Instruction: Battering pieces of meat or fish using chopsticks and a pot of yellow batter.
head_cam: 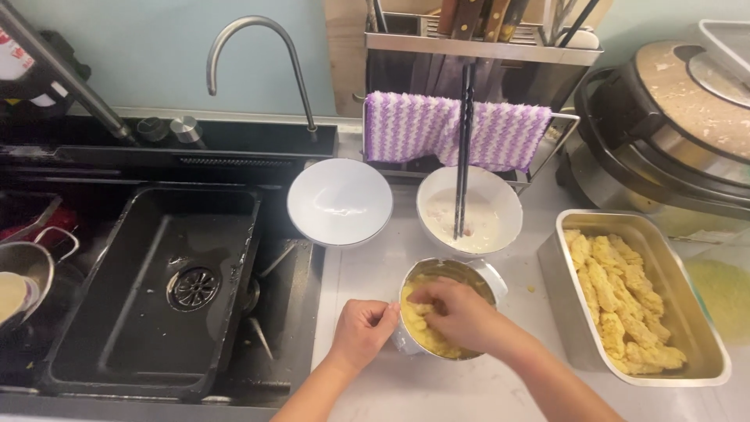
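**Both hands at a small steel bowl of yellow crumbs**

Fingers (428, 301) of the right hand (457, 312) are bunched and dipped into the metal bowl (488, 280), pinching at a pale piece among the yellow crumb coating (426, 337); whether they have a firm hold of it cannot be told. Curled fingers of the left hand (363, 330) grip the bowl's outer wall on its left side and steady it.

That bowl stands on the pale counter (367, 273), near its front edge and just right of the black sink (168, 289). Behind it, toward the back edge of the counter, sit two white bowls side by side: an empty white bowl (340, 202) on the left, partly overhanging the sink's edge, and a white bowl of pale liquid (469, 211) on the right. Black chopsticks (464, 148) stand in the liquid and lean up against the rack behind.

At the counter's right side, beside the metal bowl, lies a rectangular steel tray (562, 293) filled with yellow coated strips (621, 301) in rows.

Along the back, a purple and white cloth (414, 129) hangs from a utensil rack (476, 47), and a curved faucet (254, 35) rises behind the sink. A round cooker (664, 133) stands in the far right corner.
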